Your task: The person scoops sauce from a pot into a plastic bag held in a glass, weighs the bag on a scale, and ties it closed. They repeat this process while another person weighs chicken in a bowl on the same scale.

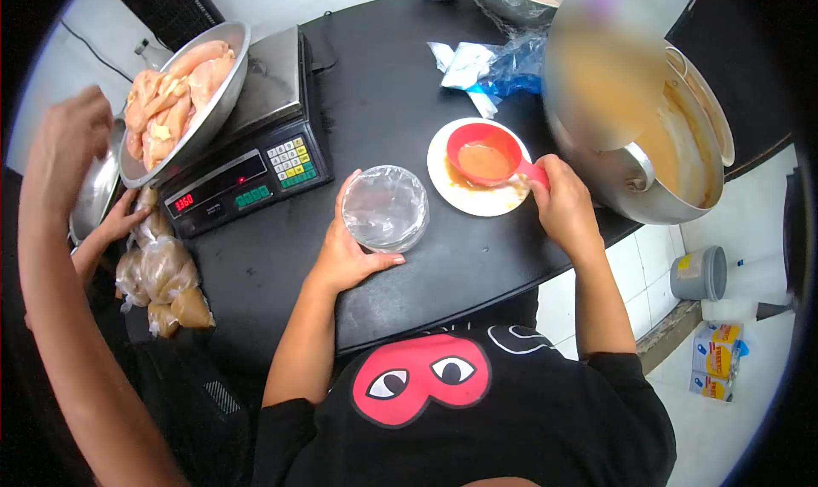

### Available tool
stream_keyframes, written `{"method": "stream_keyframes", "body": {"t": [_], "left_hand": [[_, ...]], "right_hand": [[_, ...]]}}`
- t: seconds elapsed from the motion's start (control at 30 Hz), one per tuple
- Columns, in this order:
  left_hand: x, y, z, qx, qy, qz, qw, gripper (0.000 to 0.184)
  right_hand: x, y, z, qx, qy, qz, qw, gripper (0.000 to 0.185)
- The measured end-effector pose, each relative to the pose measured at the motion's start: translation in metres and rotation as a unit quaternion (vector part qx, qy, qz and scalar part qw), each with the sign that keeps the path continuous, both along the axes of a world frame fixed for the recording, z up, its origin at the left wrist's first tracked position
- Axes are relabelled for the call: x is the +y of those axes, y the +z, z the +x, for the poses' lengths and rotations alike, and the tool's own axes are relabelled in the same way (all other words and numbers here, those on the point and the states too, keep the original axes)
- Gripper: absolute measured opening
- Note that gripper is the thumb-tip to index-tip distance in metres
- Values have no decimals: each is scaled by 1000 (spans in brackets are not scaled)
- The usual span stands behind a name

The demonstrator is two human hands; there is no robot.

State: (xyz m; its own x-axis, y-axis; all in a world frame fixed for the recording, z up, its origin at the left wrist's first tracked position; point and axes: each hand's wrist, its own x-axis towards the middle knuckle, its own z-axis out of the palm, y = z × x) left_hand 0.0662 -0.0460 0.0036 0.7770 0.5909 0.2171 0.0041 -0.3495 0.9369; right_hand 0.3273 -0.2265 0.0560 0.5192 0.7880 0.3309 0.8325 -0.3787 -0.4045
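My left hand (341, 261) is wrapped round a clear round container (385, 214) lined with a thin plastic bag, held at the table's near side. No contents show inside it. My right hand (567, 210) grips the short handle of a red measuring cup (484, 130), which has brown sauce in it. The cup rests on or just over a white plate (481, 204) smeared with the same sauce. To the right of that hand stands a large metal pot (648, 206) with brown, creamy contents; a blurred patch covers part of it.
At left, a digital scale (247, 184) carries a metal bowl (234, 82) of raw chicken (183, 95). Tied bags of brown sauce (166, 270) lie beside it, touched by another person's hand (123, 219); an arm (64, 223) is raised there. Crumpled plastic (515, 69) lies behind the plate.
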Motion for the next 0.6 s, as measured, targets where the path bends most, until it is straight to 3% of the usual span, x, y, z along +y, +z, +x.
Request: {"method": "stream_keyframes", "body": {"t": [0.17,0.37,0.5,0.6], "left_hand": [[-1,2,1,0,-2,-5,1000,120],[1,1,0,3,-10,-2,1000,120],[-1,1,3,-2,-15,7,1000,120],[1,3,0,5,-18,3,1000,121]], "right_hand": [[2,7,-8,-12,-23,81,996,19],[-9,29,-15,154,-22,82,984,14],[-21,43,-19,197,0,116,974,12],[-31,69,-26,106,49,145,983,12]]}}
